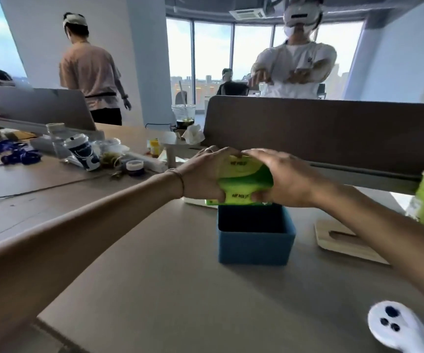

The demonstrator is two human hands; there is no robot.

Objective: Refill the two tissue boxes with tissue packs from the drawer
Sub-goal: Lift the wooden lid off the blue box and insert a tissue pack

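Both sets of fingers are wrapped tight round the green tissue pack (244, 178), left hand (203, 174) on its left end, right hand (282, 179) on its right, thumbs pinching underneath. My guess is they're squeezing it narrower so it slides into the blue tissue box (255, 238), which sits open and looks empty, just below the pack, center frame. The pack hovers above the box's far rim, not in yet. The wooden lid (343, 242) lies flat to the right, presumably taken off for this. The second box and the drawer aren't visible, and the print on the pack is too blurry to read.
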